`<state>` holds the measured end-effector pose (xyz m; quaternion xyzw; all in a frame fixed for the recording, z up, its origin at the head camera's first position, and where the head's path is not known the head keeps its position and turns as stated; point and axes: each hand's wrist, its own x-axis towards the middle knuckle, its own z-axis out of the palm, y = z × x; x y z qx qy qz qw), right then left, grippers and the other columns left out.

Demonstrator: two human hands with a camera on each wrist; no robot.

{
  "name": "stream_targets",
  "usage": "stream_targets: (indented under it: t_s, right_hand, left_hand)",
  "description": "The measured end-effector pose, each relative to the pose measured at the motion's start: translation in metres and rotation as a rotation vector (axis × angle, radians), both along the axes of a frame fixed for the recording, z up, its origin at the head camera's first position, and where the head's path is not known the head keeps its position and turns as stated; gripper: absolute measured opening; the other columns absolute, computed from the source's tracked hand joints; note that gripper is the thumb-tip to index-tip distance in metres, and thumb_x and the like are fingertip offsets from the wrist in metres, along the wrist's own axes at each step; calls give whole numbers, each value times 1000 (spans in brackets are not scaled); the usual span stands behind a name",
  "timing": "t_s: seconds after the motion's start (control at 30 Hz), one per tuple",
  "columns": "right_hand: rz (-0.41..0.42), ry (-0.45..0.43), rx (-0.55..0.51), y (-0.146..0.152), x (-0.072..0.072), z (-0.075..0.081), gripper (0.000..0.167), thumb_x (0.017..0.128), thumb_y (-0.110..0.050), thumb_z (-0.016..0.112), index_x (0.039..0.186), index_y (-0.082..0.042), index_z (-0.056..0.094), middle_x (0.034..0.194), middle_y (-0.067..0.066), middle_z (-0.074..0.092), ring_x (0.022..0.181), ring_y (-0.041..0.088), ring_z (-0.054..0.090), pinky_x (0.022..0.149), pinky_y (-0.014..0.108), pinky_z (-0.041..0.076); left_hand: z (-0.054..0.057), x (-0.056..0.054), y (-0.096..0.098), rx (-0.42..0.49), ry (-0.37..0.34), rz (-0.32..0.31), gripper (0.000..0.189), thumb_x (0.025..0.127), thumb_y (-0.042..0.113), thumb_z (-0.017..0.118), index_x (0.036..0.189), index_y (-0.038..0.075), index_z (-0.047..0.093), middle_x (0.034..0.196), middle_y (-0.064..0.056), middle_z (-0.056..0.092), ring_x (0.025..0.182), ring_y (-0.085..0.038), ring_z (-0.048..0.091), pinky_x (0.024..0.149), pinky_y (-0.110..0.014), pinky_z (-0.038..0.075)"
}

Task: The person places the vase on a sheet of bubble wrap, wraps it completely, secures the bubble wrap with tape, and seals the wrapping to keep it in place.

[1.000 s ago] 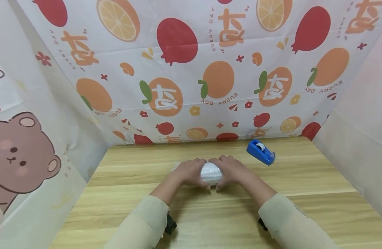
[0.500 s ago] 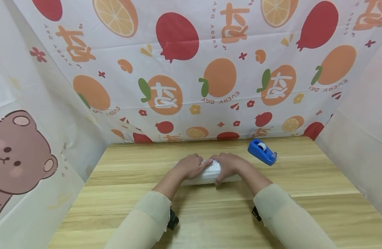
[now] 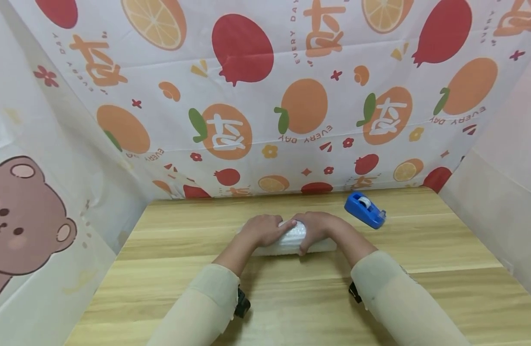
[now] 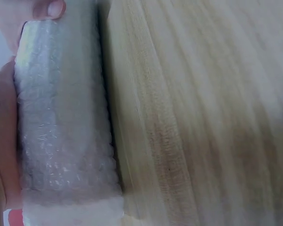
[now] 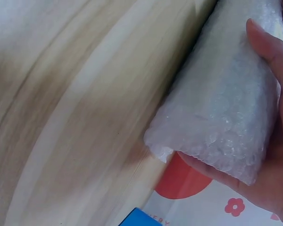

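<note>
A long bundle in clear bubble wrap [image 3: 291,242] lies sideways across the wooden table, under both hands. My left hand [image 3: 262,230] holds its left part from above, the thumb stretched along the top towards the right hand. My right hand [image 3: 317,228] grips around the middle and right part, its thumb down the near side. The left wrist view shows the bubble wrap [image 4: 66,117] with the left hand [image 4: 2,136] along one side. In the right wrist view the right hand [image 5: 278,99] wraps the bundle near its loose-edged end. What the wrap contains cannot be made out.
A blue tape dispenser [image 3: 365,210] with a roll of tape stands at the back right of the wooden table [image 3: 291,302]. Behind the table hangs a white fruit-print cloth [image 3: 265,158], and a bear-print cloth [image 3: 23,216] covers the left side.
The left thumb has moved from the near side up onto the bundle's top, and the right hand has shifted slightly. More of the wrap's right end shows. The head view tilts slightly.
</note>
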<state>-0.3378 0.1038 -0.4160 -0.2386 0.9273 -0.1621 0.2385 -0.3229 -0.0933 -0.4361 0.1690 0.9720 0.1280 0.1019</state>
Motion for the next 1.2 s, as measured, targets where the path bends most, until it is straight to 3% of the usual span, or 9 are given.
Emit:
stream_targets:
  t_s: [0.13,0.3,0.53,0.73,0.87,1.07,1.2]
  right_hand:
    - [2,-31,6,2,-4,0,93,61,-50,88,142,-24,48,116,-2,60,100,20,55,89,44,47]
    - [2,-81,1,6,-12,-1,96,63,-52,85,145,-24,45,118,0,58,103,22,54,90,44,46]
    - [8,-150,-13,10,-22,-4,99,64,-54,83,150,-27,40,124,0,56,109,22,51,95,47,44]
    - [14,-163,-29,8,-24,-4,93,65,-54,82,144,-22,46,118,0,58,105,21,53,92,45,45]
    - [16,-166,-25,7,-24,-5,91,65,-55,81,143,-21,47,118,-1,59,106,20,53,95,44,44]
    - [29,-170,-18,7,-20,-4,94,64,-55,82,145,-20,46,124,0,57,111,20,52,100,47,42]
    - [34,-168,-12,8,-15,-3,96,64,-55,83,146,-20,45,128,-1,56,113,20,50,101,48,42]
  left_hand:
    - [0,-3,-1,21,-5,31,77,92,78,23,125,20,60,111,-5,68,96,-23,61,84,-42,48]
    - [0,-11,-2,33,-14,47,77,90,79,24,115,18,64,97,-1,66,86,-20,57,79,-39,46]
    - [1,-20,-3,30,-29,44,82,91,79,24,121,17,68,114,-3,68,97,-21,59,88,-42,47]
    - [-1,-26,-6,52,20,56,79,89,80,25,116,20,69,118,-1,68,108,-24,62,93,-45,47]
    - [-3,-27,-7,73,28,68,80,88,82,25,114,21,70,121,-1,68,112,-25,62,95,-45,47]
    - [0,-22,-6,56,-19,67,79,91,78,26,123,19,69,128,-3,66,119,-27,59,100,-47,44]
    - [1,-15,-4,43,-38,63,76,93,74,28,120,16,69,122,-5,68,112,-27,61,96,-47,45]
